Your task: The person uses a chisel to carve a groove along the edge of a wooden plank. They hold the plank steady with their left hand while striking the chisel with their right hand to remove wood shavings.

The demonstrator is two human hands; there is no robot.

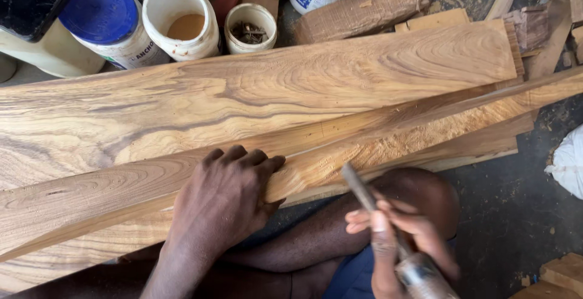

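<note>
1. At the lower right of the frame the right hand [398,232] has its grip clenched around a chisel [388,232], fingers wrapped about the shaft just above the shiny metal-capped handle at the bottom edge; the dark blade slants up and to the left, and its tip sits near the lower edge of the wood without clearly touching it
2. Behind that hand a bare knee [425,192] shows, with dark blue shorts [349,278] at the bottom centre
3. In the lower middle the left hand [228,199] lies palm down on a narrow plank [91,205], its grip curled over the plank's upper edge and pressing it; nothing is lifted
4. That narrow plank runs from the lower left up to the right edge of the frame, tilted, resting on the person's legs and overlapping a rough-sawn board [437,132] beneath it
5. Above it, across the middle of the frame, lies a wide plank [273,86] with strong wavy grain
6. At the upper left stand a blue-lidded tub [100,10], an open white tub [182,22] with tan contents, and a small open pot [250,28] of dark bits
7. Offcuts [364,10] lie at the upper right on the dark floor [510,214], and a white bag [568,159] sits at the right edge
</note>
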